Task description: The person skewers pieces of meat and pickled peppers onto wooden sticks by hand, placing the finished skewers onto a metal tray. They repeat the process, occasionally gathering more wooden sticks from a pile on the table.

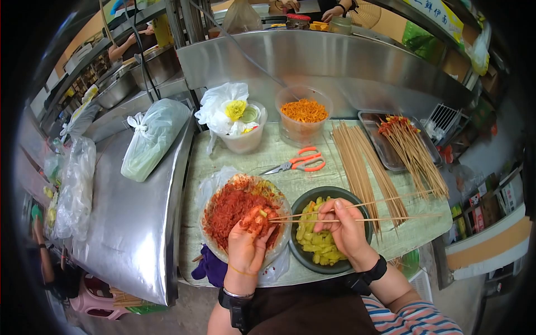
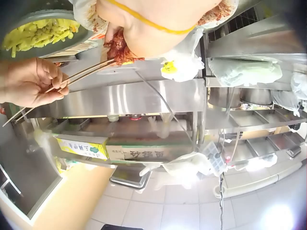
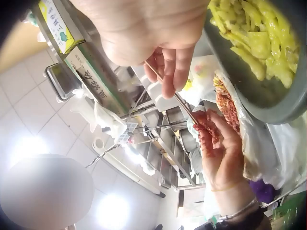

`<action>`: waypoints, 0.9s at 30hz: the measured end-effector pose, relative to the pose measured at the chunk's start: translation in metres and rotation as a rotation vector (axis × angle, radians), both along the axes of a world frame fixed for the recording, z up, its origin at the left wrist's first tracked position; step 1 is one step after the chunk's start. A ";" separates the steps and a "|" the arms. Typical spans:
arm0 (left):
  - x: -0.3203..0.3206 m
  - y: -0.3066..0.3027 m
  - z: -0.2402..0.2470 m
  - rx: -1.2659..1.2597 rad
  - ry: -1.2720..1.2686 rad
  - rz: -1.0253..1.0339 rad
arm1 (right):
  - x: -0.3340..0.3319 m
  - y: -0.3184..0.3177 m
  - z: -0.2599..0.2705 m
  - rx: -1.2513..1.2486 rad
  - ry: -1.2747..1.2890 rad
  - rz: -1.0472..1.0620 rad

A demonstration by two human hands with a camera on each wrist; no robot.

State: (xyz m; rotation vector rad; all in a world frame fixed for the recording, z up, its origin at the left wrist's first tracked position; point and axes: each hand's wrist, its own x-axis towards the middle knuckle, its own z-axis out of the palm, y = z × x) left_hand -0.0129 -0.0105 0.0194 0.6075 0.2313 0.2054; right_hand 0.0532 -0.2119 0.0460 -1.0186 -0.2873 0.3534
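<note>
My left hand (image 1: 244, 248) pinches a red, chili-coated morsel (image 1: 258, 219) with a yellow-green bit showing, above a bag-lined bowl of red shredded mix (image 1: 229, 209). Two thin bamboo skewers (image 1: 402, 218) are held in my right hand (image 1: 347, 234), between thumb and fingers. Their near tips reach the morsel, as the left wrist view shows with the red lump (image 2: 120, 50). Below the right hand stands a dark grey-green bowl (image 1: 295, 245) of yellow-green pickled pepper pieces (image 1: 321, 254). Red paste coats the left fingertips.
Orange-handled scissors (image 1: 307, 162) lie behind the bowls. Loose bamboo skewers (image 1: 357, 162) lie to the right, beside a tray (image 1: 368, 120) of loaded skewers (image 1: 410, 151). Behind are a tub of orange shreds (image 1: 304, 111) and a bag-filled tub (image 1: 243, 142). A purple cloth (image 1: 211, 265) sits front left.
</note>
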 end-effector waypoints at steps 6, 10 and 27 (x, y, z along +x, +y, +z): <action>-0.003 -0.004 0.003 -0.032 -0.021 -0.005 | -0.005 0.002 0.001 0.009 -0.022 -0.027; 0.000 -0.005 -0.008 -0.068 -0.031 0.032 | -0.015 0.007 0.006 -0.113 -0.311 -0.058; 0.011 -0.015 -0.012 0.098 -0.006 0.333 | -0.030 0.029 0.029 -0.634 -1.156 -0.130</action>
